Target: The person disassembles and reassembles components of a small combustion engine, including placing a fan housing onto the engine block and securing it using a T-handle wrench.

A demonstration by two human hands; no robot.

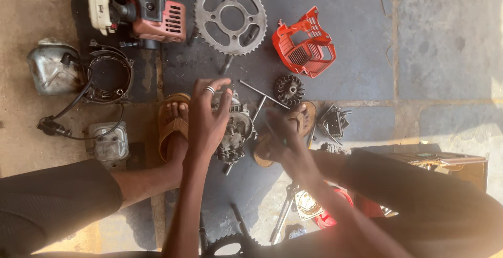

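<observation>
1. Engine block, a small grey metal one, lies on the dark mat between the person's two sandalled feet; every place below is told from it.
2. Left hand, with a ring on one finger, lies over the block's left side, fingers spread and curled down on its top, steadying it.
3. Right hand, just to the right of the block, is closed around a thin tool; what the tool's tip meets is hidden, so I cannot tell whether it is on a fastener.
4. Already off, by the look of it, and laid out around the block: a black finned flywheel just up and to the right, a red plastic cover farther that way, a large toothed sprocket straight above, and a T-handled wrench touching the block's upper right.
5. Well to the left sit a round black housing and a silver tank.
6. Judged from this, stripping is far along: the covers are off, while the core remains in one piece.
</observation>
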